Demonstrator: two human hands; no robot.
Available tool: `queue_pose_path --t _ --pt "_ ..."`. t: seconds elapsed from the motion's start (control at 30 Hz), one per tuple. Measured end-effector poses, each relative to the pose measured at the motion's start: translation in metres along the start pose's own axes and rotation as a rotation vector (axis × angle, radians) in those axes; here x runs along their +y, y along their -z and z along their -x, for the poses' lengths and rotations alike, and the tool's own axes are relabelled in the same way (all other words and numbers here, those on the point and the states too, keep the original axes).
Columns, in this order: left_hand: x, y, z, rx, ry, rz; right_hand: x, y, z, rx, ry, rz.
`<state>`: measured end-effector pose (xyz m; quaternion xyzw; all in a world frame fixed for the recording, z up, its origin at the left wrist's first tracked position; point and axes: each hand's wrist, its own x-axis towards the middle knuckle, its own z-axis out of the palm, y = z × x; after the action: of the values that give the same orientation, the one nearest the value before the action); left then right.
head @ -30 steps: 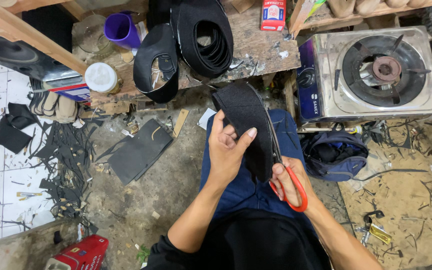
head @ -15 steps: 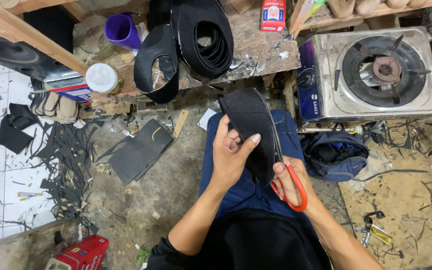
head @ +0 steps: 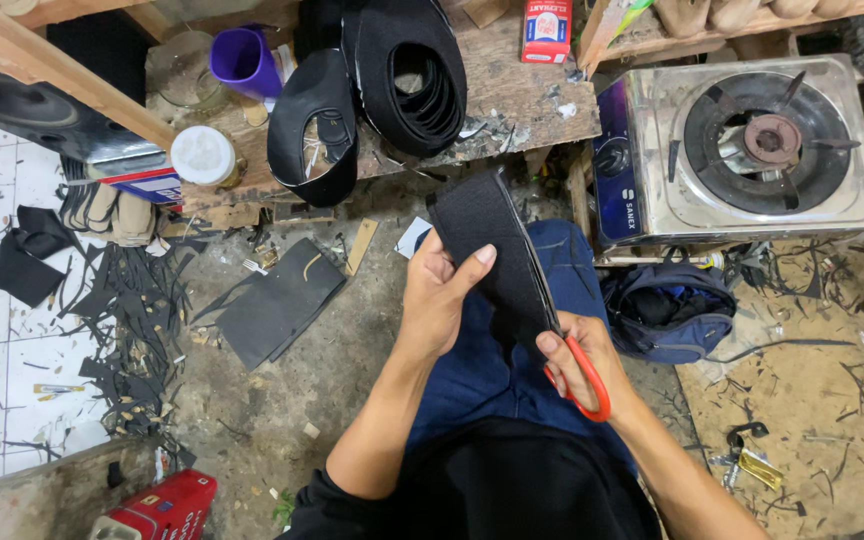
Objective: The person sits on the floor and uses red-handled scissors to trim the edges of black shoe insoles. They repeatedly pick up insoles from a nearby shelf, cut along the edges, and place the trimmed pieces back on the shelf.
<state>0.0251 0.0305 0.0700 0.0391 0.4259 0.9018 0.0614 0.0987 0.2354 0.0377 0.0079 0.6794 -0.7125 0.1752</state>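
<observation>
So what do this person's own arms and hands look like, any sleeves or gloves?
Both hands, the left hand and the right hand, are bare, with no gloves, rings or watch in view. The forearms are uncovered; a black sleeve pushed up near the elbow shows on the left arm, from a black top.

Gas stove (head: 747, 150) right; purple cup (head: 244, 62) on bench; blue bag (head: 674, 312) below stove.

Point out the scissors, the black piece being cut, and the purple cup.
scissors (head: 580, 380): head view, red handle loop.
black piece (head: 492, 245): head view, its middle.
purple cup (head: 244, 62): head view, side wall.
</observation>
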Motion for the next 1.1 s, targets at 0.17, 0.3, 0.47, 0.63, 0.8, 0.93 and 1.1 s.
queue_pose_path --t 0.17,0.3,0.47,0.63,0.8,0.93,1.1 --pt "0.007 -0.005 -0.001 -0.015 -0.038 -0.089 -0.008 -0.001 0.000 0.026 0.029 0.165" --pt "0.006 -0.005 0.000 -0.022 -0.027 -0.113 -0.015 -0.002 -0.003 0.016 0.069 0.192" --pt "-0.001 -0.008 0.007 -0.059 -0.012 -0.146 -0.022 -0.002 -0.006 0.046 0.073 0.202" --pt "-0.004 -0.009 0.010 -0.073 -0.021 -0.119 -0.012 -0.001 -0.005 0.070 0.069 0.176" --pt "-0.004 -0.009 0.010 -0.078 -0.023 -0.112 0.008 0.002 -0.003 0.097 -0.066 0.049" --pt "-0.004 -0.010 0.011 -0.086 -0.038 -0.118 0.010 0.001 -0.003 0.126 -0.074 -0.044" --pt "-0.007 0.000 0.014 -0.087 -0.039 -0.149 0.000 0.004 -0.009 0.137 0.046 -0.057"
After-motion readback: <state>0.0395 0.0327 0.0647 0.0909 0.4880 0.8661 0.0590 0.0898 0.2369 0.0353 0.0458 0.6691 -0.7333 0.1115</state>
